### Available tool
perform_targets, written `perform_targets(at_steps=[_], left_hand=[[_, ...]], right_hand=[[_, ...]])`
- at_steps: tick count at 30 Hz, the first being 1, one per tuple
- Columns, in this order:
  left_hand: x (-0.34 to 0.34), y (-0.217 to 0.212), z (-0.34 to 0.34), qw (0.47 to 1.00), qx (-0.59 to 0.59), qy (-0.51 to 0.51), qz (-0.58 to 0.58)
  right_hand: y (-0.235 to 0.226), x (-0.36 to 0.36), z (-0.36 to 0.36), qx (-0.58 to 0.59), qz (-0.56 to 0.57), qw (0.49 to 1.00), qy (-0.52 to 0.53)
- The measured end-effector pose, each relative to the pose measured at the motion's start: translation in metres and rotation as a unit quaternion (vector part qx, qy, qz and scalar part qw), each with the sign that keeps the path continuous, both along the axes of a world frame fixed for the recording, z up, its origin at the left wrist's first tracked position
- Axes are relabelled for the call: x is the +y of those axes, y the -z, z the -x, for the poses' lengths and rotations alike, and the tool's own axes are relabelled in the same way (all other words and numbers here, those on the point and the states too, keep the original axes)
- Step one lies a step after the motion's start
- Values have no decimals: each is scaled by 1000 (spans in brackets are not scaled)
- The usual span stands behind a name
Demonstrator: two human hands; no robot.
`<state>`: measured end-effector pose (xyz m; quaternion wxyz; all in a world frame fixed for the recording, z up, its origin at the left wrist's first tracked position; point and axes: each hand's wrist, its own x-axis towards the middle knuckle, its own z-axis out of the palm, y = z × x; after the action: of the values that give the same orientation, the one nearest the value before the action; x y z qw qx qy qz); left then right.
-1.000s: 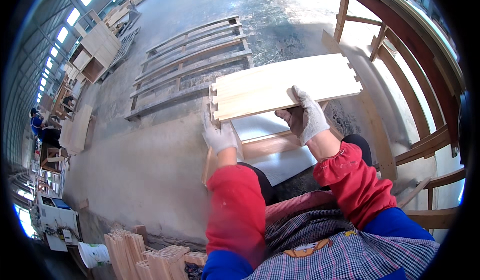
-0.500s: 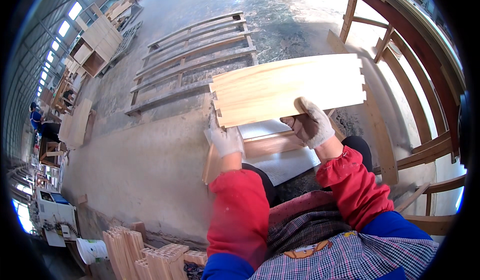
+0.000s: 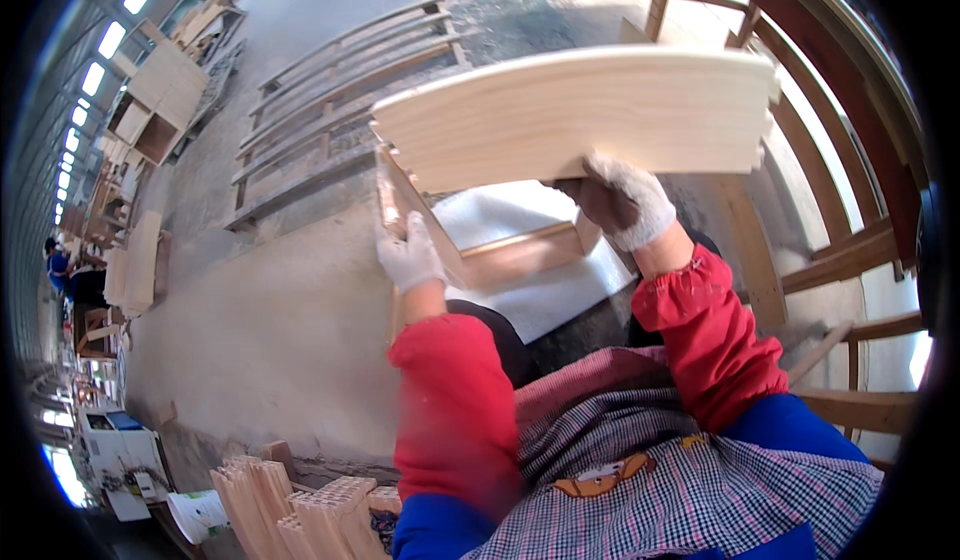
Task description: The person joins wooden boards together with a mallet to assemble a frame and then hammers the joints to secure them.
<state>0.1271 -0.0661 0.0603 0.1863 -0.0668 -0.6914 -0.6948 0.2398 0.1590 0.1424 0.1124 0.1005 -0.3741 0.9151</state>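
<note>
A pale wooden board with notched ends is held up in front of me, tilted. My right hand, in a whitish glove with dark finger parts, grips its lower edge. Beneath it lie joined wooden pieces on a white sheet: a near rail and an upright side board on the left. My left hand, also gloved, closes around the outer side of that side board. The held board's left end comes close to the side board's top; whether they touch I cannot tell.
A slatted wooden pallet lies on the floor ahead. On the right stands a wooden bench frame. Stacked notched wood pieces and a white bucket are at lower left. Another person works far left.
My left hand has left the notched board and moved down and left to the side board. My right hand still holds the notched board, now turned more upright and shifted right.
</note>
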Motion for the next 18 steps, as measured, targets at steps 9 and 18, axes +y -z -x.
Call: perform_targets(at_steps=[9,18], left_hand=[[2,-17,-4,996,-91,-1,2],[4,-12,-3,997,-72,12,-14]], right_hand=[[-4,-22,12,-165,89,973,134],[14,-45,34,-230,206,943,121]])
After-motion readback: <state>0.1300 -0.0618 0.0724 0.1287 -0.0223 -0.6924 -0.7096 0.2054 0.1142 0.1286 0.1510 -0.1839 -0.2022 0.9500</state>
